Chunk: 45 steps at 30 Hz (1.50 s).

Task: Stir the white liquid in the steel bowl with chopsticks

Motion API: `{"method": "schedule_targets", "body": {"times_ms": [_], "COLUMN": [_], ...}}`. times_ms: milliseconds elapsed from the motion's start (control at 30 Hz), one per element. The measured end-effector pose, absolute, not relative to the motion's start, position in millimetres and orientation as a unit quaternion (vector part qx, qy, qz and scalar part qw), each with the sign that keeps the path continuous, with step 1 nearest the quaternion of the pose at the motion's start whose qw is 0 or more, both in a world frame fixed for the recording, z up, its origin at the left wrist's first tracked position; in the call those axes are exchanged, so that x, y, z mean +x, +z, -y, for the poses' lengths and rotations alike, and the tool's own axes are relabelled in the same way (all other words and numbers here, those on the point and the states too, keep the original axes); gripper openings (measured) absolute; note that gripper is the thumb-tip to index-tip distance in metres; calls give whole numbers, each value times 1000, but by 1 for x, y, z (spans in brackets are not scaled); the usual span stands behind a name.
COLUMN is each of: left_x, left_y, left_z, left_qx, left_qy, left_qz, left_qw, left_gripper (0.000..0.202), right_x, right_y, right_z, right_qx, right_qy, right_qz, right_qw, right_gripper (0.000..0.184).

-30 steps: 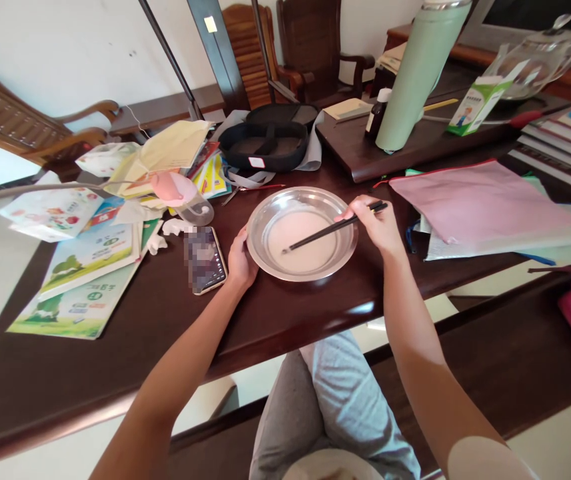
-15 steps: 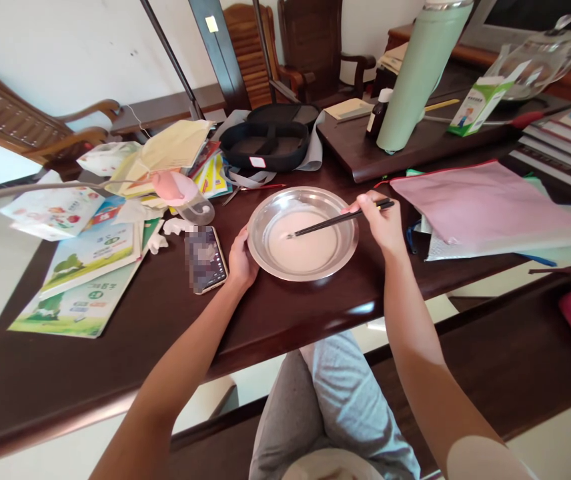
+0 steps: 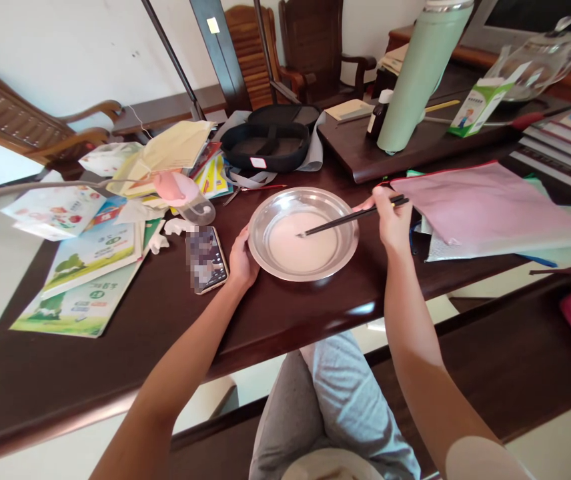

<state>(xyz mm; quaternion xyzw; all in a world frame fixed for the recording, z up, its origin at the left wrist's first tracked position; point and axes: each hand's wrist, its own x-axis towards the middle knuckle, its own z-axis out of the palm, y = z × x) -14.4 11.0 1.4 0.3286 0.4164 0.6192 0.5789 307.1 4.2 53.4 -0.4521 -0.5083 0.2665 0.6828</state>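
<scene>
Nearest are the grey trousers point(image 3: 345, 390) of the seated person, whose knees reach toward the edge of a dark wooden desk point(image 3: 290, 313). Just past that edge, the left hand point(image 3: 243, 261) lies against the outer left side of a shiny metal bowl point(image 3: 347, 241), which rests on the desk straight ahead; some fingers are hidden, so I cannot tell whether it grips the bowl or only steadies it. The right hand point(image 3: 389, 217) is beyond the bowl's right rim, pinching a pair of black chopsticks point(image 3: 335, 222) that slant down over the rim to the left. Their tips meet the pale liquid point(image 3: 290, 247) in the bowl near its middle; how deep they reach cannot be told. Beside the left hand lies a phone point(image 3: 210, 260), its screen partly blurred, with green-printed booklets point(image 3: 80, 293) farther left. To the right of the right hand, a pink zip pouch point(image 3: 490, 200) lies on a paler one. Behind the bowl sits an open black case point(image 3: 263, 147). Farther back, a pale green flask point(image 3: 420, 73) stands next to a small dark bottle point(image 3: 378, 118), and a green-and-white carton point(image 3: 480, 107) stands in front of a glass kettle point(image 3: 538, 70). Wooden chairs point(image 3: 310, 40) stand by the wall.
</scene>
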Motion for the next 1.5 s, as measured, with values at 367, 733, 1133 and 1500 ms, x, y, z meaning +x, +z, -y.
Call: {"method": "schedule_targets", "body": {"times_ms": [367,733,1133,1500], "left_x": [-15,-14,-12,-12], "left_y": [1,3,4,4], "left_z": [-11,-10,-10,-9], "left_qx": [313,321,318,327], "left_qy": [619,622,624,618], "left_qz": [-420,-413,-420,-423], "left_qw": [585,583,578,577], "left_gripper": [36,30,33,37], "right_x": [306,306,305,303], "right_y": [52,53,53,56], "right_z": [-3,-2,-2,0], "right_qx": [-433,-436,-433,-444], "right_qy": [283,300,292,310], "right_qz": [533,560,551,563], "right_qw": [669,638,651,624], "right_gripper": [70,68,69,69]}}
